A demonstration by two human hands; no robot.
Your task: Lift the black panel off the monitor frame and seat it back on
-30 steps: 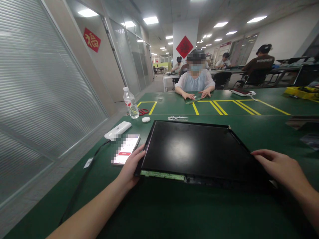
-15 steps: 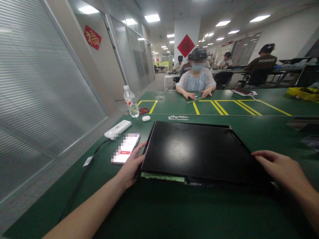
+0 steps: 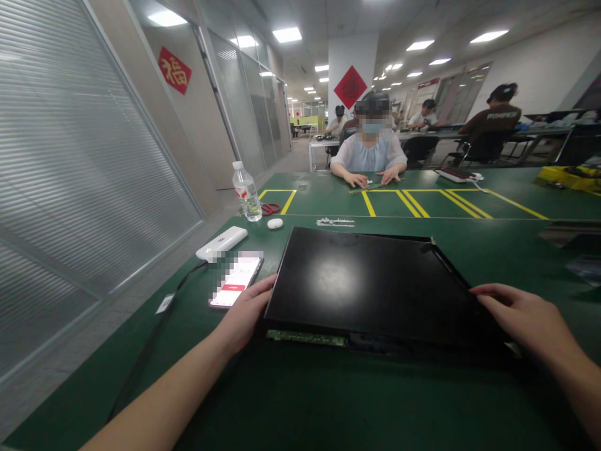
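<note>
A black LCD panel (image 3: 370, 288) lies glossy side up in front of me, with a black frame showing along its far and right edges. A strip of green circuit board (image 3: 305, 339) peeks out below its near left edge. My left hand (image 3: 248, 313) is closed around the panel's left side, its fingertips partly hidden behind and under the edge. At the right edge, my right hand (image 3: 521, 313) pinches the side between thumb and fingers. The panel's near edge appears slightly raised off the green table (image 3: 300, 401).
Left of the panel lie a lit phone (image 3: 237, 279), a white power bank (image 3: 222, 243) with a black cable, and a white earbud case (image 3: 275, 223). Beyond are a water bottle (image 3: 246, 193), red-handled scissors (image 3: 271, 209) and white strips (image 3: 335, 222). A co-worker (image 3: 370, 144) sits opposite.
The panel's near edge has tilted slightly, and less of the green board shows. My left hand's fingers have shifted a little along the left edge; my right hand has moved slightly left.
</note>
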